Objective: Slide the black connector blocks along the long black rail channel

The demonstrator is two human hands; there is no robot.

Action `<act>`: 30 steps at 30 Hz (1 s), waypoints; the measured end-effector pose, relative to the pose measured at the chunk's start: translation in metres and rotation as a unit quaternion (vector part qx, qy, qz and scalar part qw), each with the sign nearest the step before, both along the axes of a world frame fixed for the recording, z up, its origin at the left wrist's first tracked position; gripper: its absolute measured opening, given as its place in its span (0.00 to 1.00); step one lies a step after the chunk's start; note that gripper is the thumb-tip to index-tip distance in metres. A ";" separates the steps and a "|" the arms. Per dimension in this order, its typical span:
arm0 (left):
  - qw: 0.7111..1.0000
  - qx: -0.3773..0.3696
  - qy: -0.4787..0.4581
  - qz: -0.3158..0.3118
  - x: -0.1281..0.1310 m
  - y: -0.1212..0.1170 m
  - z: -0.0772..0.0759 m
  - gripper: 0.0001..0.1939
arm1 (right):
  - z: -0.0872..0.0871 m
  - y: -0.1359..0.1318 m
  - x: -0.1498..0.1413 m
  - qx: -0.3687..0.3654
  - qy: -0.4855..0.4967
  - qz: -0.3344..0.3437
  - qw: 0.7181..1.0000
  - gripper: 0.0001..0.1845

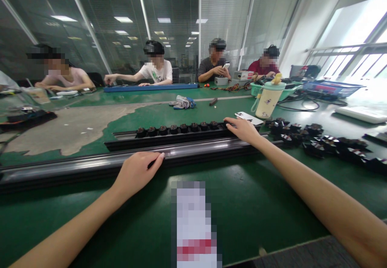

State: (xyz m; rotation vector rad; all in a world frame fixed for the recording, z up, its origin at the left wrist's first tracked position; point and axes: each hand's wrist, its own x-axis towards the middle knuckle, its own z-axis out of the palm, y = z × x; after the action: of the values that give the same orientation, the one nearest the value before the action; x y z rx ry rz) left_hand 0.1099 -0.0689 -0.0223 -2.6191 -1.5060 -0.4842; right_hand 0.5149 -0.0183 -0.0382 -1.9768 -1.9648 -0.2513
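A long black rail [75, 163] with a glossy, half-round top lies across the table in front of me. My left hand [140, 171] is closed on its near edge, thumb towards the right; the other fingertips are hidden. Just behind it lies a shorter black channel [133, 141] holding a row of small black round parts [173, 129] with brownish centres. At the right end of that row, my right hand [242, 130] has its fingers bent around a small black part, which they mostly cover. A white card [249, 118] lies just behind this hand.
Loose black parts [323, 143] lie in rows at the right. Behind them stand a cream tumbler [269, 100], a green basket [256, 89] and a blue tray [332, 88]. Gloves [183, 102] lie mid-table. Several people sit across; one touches a blue rail [151, 87].
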 end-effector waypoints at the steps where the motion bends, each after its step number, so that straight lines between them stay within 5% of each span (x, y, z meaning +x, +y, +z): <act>1: 1.000 0.002 0.001 -0.001 0.000 0.000 0.000 0.31 | 0.000 0.000 0.000 0.000 0.000 0.000 1.000 0.27; 30: 1.000 0.005 -0.005 -0.014 -0.002 0.002 -0.002 0.30 | -0.010 0.012 0.010 0.017 0.024 0.049 0.998 0.25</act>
State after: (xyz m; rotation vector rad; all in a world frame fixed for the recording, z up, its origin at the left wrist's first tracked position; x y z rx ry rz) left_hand 0.1078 -0.0673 -0.0239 -2.6374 -1.4694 -0.5075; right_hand 0.5253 -0.0064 -0.0483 -1.8417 -2.0061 -0.2097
